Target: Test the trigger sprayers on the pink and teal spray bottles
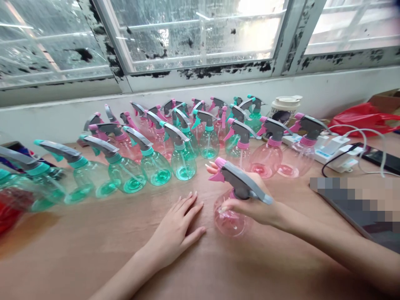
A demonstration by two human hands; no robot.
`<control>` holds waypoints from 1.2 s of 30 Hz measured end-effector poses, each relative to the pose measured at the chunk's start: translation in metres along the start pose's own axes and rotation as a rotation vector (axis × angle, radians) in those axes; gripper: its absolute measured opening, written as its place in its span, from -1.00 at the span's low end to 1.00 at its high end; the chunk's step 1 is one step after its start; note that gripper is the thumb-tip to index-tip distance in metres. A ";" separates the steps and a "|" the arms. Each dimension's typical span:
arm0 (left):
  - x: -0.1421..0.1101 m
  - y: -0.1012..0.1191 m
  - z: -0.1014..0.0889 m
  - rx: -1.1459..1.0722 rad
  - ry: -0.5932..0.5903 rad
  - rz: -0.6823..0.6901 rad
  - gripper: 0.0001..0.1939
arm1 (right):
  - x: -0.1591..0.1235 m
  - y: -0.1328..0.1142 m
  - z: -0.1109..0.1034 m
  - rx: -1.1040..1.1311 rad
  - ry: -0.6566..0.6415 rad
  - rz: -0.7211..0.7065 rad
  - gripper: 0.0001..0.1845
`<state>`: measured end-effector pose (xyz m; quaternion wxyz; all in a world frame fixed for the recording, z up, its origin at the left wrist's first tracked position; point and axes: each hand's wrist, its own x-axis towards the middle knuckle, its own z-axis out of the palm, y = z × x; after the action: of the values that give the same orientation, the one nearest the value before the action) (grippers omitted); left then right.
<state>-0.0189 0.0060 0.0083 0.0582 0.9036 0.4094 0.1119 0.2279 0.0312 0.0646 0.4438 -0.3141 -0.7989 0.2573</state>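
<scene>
My right hand (pixel 254 204) is wrapped round the neck of a pink spray bottle (pixel 229 218) with a grey and pink trigger head, which stands upright on the wooden table (pixel 93 250). My left hand (pixel 175 231) lies flat on the table just left of that bottle, fingers stretched out and holding nothing. Behind both hands stand several rows of teal spray bottles (pixel 156 168) and pink spray bottles (pixel 268 156), all with grey trigger heads.
A white power strip (pixel 331 156) with cables lies at the right, beside a dark phone (pixel 383 160) and a tablet (pixel 359 208). A lidded cup (pixel 286 106) and a red bag (pixel 362 116) sit by the white wall under the window.
</scene>
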 end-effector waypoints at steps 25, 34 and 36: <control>0.001 -0.001 0.004 0.010 0.023 -0.011 -0.48 | -0.010 0.003 -0.018 -0.413 0.115 0.166 -0.63; 0.000 -0.001 0.004 0.007 0.004 -0.025 -0.49 | 0.029 0.033 -0.001 -0.590 0.292 0.152 -0.59; 0.000 -0.001 0.004 0.007 0.005 -0.021 -0.50 | 0.033 0.038 0.003 -0.602 0.306 0.156 -0.57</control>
<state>-0.0186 0.0072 0.0043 0.0553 0.8991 0.4196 0.1119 0.2221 0.0805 0.0547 0.4250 -0.5259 -0.7367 -0.0071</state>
